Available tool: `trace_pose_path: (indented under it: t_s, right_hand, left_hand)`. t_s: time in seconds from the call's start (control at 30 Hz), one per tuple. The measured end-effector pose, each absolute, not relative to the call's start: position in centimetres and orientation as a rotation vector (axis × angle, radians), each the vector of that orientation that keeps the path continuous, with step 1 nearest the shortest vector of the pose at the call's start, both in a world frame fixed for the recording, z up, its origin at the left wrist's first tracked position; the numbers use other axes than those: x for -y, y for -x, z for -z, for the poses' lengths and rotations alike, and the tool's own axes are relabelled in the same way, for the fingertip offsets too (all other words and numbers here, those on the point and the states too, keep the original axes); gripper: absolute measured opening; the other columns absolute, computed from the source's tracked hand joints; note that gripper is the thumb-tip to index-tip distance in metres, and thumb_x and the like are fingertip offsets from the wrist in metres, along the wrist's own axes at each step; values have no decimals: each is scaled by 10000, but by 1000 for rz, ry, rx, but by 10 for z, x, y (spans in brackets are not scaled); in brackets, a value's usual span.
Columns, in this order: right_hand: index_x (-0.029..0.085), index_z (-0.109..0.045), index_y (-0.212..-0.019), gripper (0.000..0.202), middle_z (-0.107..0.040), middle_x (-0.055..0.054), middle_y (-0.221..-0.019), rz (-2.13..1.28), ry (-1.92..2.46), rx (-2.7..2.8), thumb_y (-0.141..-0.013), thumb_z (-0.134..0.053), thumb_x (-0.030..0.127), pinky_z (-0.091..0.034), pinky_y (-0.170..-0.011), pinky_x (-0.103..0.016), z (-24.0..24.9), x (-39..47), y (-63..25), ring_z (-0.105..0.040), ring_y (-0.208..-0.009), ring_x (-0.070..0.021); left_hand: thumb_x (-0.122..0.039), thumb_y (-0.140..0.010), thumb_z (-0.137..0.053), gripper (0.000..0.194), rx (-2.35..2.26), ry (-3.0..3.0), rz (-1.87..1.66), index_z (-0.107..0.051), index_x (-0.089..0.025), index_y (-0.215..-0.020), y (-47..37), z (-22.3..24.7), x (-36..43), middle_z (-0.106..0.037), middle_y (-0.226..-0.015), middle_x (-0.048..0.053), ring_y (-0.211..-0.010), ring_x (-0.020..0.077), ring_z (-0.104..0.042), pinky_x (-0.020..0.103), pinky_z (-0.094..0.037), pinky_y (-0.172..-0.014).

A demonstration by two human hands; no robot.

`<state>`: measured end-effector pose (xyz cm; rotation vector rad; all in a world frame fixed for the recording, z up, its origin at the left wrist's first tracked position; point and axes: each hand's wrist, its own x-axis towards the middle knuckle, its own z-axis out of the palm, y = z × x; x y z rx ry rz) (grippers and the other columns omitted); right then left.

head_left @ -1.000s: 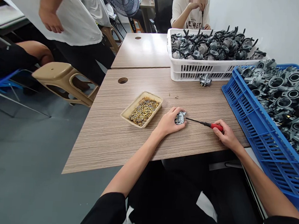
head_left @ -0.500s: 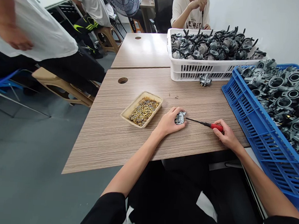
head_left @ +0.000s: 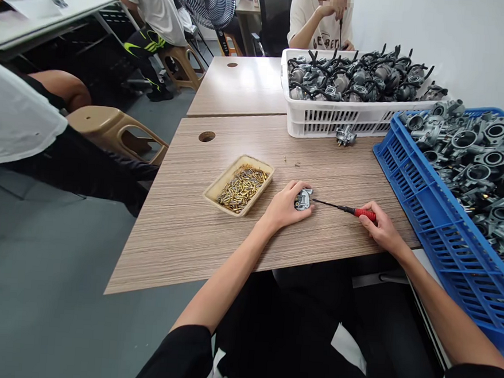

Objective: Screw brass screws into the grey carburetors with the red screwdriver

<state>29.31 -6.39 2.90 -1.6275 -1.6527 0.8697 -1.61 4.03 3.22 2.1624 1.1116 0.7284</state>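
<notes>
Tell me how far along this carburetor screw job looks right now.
Looks done: the white basket holds carburetors with black hoses attached. In hand: left hand holds a small metal part on the table; right hand points a red-handled screwdriver at it. Left: the blue crate, heaped with bare bodies.

The metal part [head_left: 303, 199] is a small silver-grey casting with dark recesses on its upper face. It rests on the wood-grain counter [head_left: 239, 251], near the front edge, and is partly covered on its left side by the left hand [head_left: 284, 207], whose fingers [head_left: 297, 186] curl around it.

The screwdriver [head_left: 345, 209] has a thin dark shaft and a red handle. It lies nearly level, just above the counter, with its tip touching the right side of the metal part. The handle end is gripped in the right hand [head_left: 381, 230].
</notes>
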Motion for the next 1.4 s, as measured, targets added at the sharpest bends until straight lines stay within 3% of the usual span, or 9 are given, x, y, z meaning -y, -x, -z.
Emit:
trace_pose_path:
  t_s: [0.5,0.73,1.1,1.4]
  right_hand:
    - [257,-573,-977,357,-464,42,-626,-877,1644,1650,-978,-593,613,-350,-526,-312,-29,64,-293,-434,-558,-163]
    - [257,-583,-1042,338,-504,34,-697,-830,1605,1667,-962,-625,583,-369,-600,-328,-28,65,-292,-428,-593,-165]
    - [243,-609,-926,376,-507,26,-681,-787,1634,1742,-968,-600,616,-383,-634,-331,-39,63,-285,-439,-617,-167]
    - [255,-596,-1007,490,-433,59,-605,-976,1603,1522,-957,-577,741,-361,-480,-302,-30,63,-292,-430,-480,-144]
  left_hand:
    - [-406,-862,-707,442,-1114,-2174,-710,-613,-276,-1274,16,-32,-41,-674,-1318,59,-1219,292,-675,419,-561,-1067]
    - [-402,-861,-702,432,-1101,-2170,-733,-614,-268,-1262,16,-32,-41,-673,-1312,60,-1219,288,-675,421,-555,-1082]
    - [-390,-857,-710,438,-1099,-2169,-696,-620,-282,-1272,13,-35,-38,-667,-1335,57,-1242,303,-667,426,-572,-1059]
    - [-408,-864,-710,434,-1099,-2174,-698,-623,-287,-1271,14,-36,-37,-672,-1330,53,-1231,300,-675,422,-576,-1052]
